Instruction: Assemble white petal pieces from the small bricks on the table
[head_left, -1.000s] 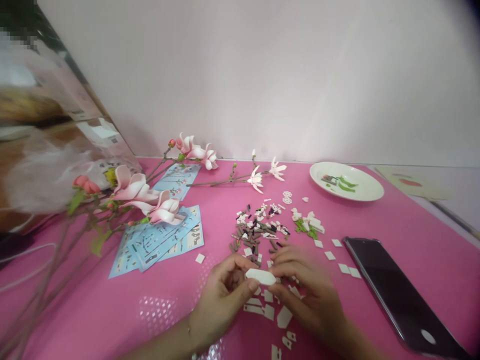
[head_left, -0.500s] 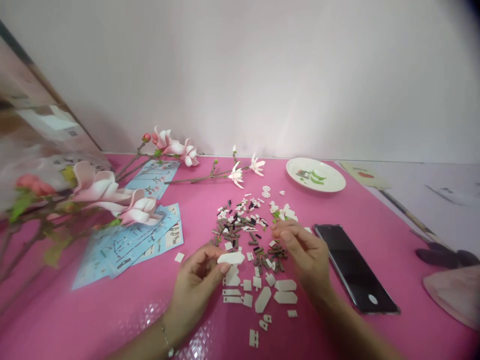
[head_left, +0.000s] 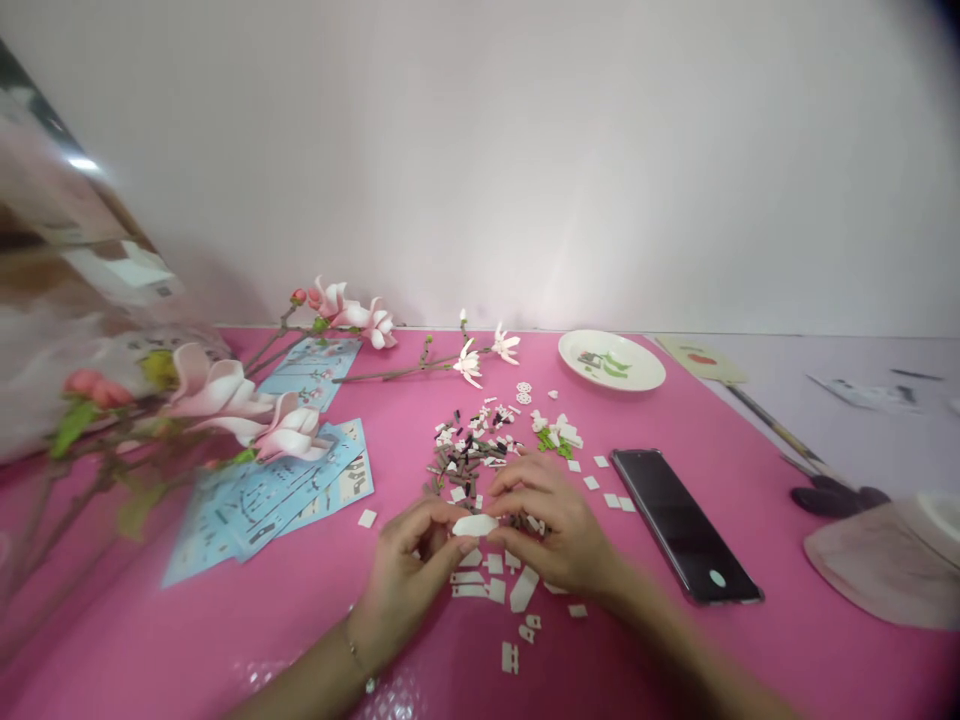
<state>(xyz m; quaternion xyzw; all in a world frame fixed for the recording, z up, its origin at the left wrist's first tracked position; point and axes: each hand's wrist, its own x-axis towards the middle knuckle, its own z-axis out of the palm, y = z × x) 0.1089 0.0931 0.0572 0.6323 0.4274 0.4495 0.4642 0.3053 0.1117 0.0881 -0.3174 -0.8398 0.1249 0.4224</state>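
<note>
My left hand (head_left: 416, 555) pinches a long white building piece (head_left: 475, 525) with pointed ends between thumb and fingers. From the other side, my right hand (head_left: 555, 525) curves in, its thumb and fingertips closed about the piece's right end. Under and beyond both hands lies a pile of small brown, black and white building pieces (head_left: 465, 462). Nearer me are flat white pieces (head_left: 524, 590), partly covered by my right hand. A white-flowered toy branch (head_left: 405, 372) lies behind the pile.
Pink magnolia branches (head_left: 217, 385) lie at the left over blue instruction sheets (head_left: 337, 375). A white plate (head_left: 649, 374) holding green parts stands at the back right. A black phone (head_left: 682, 525) lies right of my hand, with black-handled scissors (head_left: 832, 497) beyond it.
My right hand has moved left and come up to the white piece in my left hand. The whole view has shifted slightly.
</note>
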